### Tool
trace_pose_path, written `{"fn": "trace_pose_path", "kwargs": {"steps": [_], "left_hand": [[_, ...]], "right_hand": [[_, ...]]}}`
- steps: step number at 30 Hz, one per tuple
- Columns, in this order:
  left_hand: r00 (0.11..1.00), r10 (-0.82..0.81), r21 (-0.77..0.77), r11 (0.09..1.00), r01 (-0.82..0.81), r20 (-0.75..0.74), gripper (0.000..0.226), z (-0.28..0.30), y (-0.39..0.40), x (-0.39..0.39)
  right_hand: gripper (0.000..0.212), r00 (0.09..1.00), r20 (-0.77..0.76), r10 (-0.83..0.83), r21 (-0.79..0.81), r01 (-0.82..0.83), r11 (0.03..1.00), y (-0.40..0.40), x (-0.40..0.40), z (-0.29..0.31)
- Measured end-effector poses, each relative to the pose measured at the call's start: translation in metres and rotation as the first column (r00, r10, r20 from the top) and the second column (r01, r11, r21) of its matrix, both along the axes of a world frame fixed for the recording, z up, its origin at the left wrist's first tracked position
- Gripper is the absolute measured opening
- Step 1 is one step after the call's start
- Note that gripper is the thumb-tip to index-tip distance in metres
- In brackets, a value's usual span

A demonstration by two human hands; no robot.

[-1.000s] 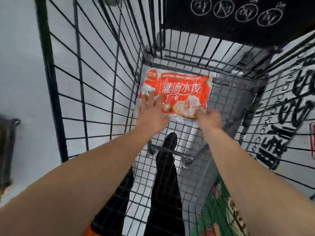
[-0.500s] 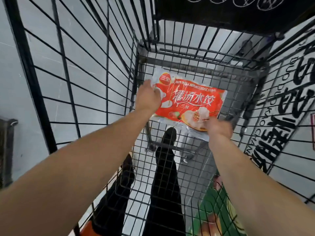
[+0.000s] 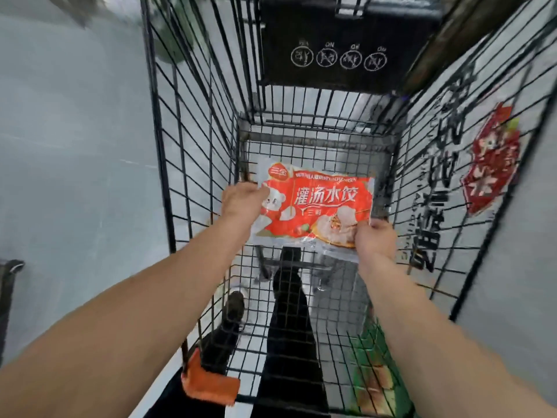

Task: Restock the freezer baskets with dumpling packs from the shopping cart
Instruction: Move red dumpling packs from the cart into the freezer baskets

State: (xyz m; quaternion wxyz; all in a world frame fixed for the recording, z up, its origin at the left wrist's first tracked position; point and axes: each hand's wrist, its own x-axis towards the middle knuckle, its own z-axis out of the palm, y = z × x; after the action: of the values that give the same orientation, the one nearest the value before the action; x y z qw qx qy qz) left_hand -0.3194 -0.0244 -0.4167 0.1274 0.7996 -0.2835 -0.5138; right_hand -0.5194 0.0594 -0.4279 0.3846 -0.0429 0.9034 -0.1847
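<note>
Grey floor spreads to the left of a black wire shopping cart seen from above, its mesh sides rising past the top of the picture, where they are cut off. Much of the view is smeared by motion blur: large black lettering and a red sticker beyond the cart's right side cannot be read, and four round white symbols on the dark panel at the cart's far end are too faint to make out. Inside the cart, a single red dumpling pack with white characters is held up between two bare hands, apparently clear of the wire bottom. The left hand grips the pack's left edge; only its knuckles and back show, the fingers curled round the edge and hidden behind the plastic. The right hand pinches the pack's lower right corner, its fingers clenched on the crinkled clear seam. Through the mesh bottom appear dark trouser legs and a dark shoe. An orange piece sits on the near rim of the cart, and a green package lies low at the right, partly hidden by the right forearm.
</note>
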Motion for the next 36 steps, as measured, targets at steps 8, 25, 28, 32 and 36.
{"fn": "trace_pose_path", "kwargs": {"steps": [8, 25, 28, 32, 36], "left_hand": [[0.971, -0.136, -0.133, 0.985, 0.112, -0.195, 0.013, 0.125, 0.070, 0.033], [0.642, -0.654, -0.322, 0.756, 0.570, -0.399, 0.012, 0.303, 0.270, -0.042], [0.524, -0.749, -0.362, 0.658, 0.660, -0.405, 0.012, 0.311, 0.330, -0.080], [0.393, -0.842, -0.398, 0.525, 0.752, -0.370, 0.019, 0.312, 0.421, -0.126], [0.289, -0.888, -0.394, 0.425, 0.815, -0.358, 0.019, 0.286, 0.492, -0.162]], "right_hand": [[0.013, 0.990, -0.059, -0.125, -0.155, 0.114, 0.981, 0.103, 0.054, 0.133], [0.018, 0.721, -0.071, -0.689, -0.484, 0.579, 0.656, 0.434, 0.076, 0.304], [0.018, 0.644, -0.070, -0.762, -0.491, 0.643, 0.588, 0.501, 0.068, 0.317], [0.015, 0.556, -0.085, -0.827, -0.505, 0.691, 0.517, 0.602, 0.058, 0.323], [0.014, 0.533, -0.081, -0.842, -0.494, 0.713, 0.498, 0.682, 0.049, 0.320]]}}
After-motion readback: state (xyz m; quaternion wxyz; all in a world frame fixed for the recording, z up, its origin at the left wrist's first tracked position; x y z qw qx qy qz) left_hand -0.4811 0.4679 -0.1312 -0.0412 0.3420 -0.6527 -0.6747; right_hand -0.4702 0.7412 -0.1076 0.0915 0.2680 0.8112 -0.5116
